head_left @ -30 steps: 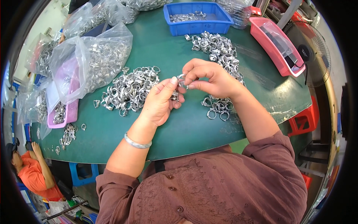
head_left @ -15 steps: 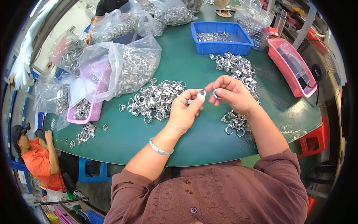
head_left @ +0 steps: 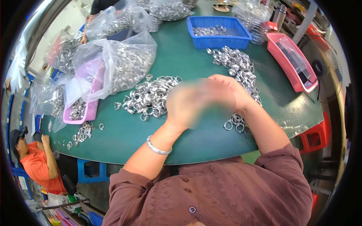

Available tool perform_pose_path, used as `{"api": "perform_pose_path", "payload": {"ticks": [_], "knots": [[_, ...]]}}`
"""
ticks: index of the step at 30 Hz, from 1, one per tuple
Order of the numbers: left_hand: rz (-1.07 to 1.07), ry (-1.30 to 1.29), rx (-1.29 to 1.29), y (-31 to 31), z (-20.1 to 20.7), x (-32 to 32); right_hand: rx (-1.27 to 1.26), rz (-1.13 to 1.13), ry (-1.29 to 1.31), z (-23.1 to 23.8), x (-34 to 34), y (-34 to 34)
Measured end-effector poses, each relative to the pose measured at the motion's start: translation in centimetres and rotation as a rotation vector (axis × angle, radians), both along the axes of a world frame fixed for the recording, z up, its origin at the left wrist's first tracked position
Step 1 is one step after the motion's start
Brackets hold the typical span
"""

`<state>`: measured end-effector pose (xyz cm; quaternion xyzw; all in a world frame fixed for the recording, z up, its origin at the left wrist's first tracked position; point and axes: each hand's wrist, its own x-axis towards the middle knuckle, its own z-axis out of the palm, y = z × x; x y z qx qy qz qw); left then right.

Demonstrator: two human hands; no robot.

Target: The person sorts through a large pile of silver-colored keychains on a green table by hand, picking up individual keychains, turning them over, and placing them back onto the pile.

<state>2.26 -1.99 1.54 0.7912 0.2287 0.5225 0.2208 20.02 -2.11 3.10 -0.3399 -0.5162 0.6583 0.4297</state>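
1. A worker in a maroon shirt (head_left: pixel 222 192) is holding both hands close together above a green table (head_left: pixel 211 147), right before me.
2. The left hand (head_left: pixel 182 108), its wrist bearing a pale bracelet (head_left: pixel 157 149), is hovering beside a heap of silver-coloured rings (head_left: pixel 149 98); blur is hiding its fingers, and I am unable to tell whether they are open, closed or gripping anything.
3. The right hand (head_left: pixel 237 94) is facing it, wrist angling inward; its fingertips are blurring too, leaving me unable to tell its grip.
4. A second heap of rings (head_left: pixel 241 67) is stretching from near a blue tray (head_left: pixel 218 44) down past the right hand, with several rings lying just below that wrist.
5. On the left, a clear plastic bag (head_left: pixel 132 67) is bulging with metal pieces beside a lilac basket (head_left: pixel 92 111).
6. Across the table, a pink basket (head_left: pixel 285 64) is holding dark objects and clear plastic.
7. At far left, a person in orange (head_left: pixel 41 167) is appearing at the table's edge.
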Motion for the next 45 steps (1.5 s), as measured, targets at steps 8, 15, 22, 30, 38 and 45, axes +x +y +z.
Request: {"api": "perform_pose_path", "payload": {"ticks": [8,15,22,30,38,45], "knots": [[0.051,-0.072,-0.307,-0.5,-0.5,0.2,0.014,0.019,0.005,0.3,0.3,-0.2],[0.046,-0.029,-0.323,-0.5,-0.7,-0.2,0.035,0.010,0.001,0.2,0.3,-0.3],[-0.225,-0.360,-1.016,-0.8,0.0,-0.1,0.032,-0.025,-0.035,0.3,0.5,-0.2],[-0.640,-0.756,-1.421,0.5,-0.7,-1.3,0.024,0.035,0.187,-0.3,1.0,0.2],[-0.613,-0.770,-1.380,0.2,-0.1,-1.3,0.110,0.026,0.164,-0.4,0.8,0.2],[-0.312,-0.628,-1.454,0.1,-0.6,-1.1,0.189,0.009,0.105,-0.2,0.2,-0.2]]}}
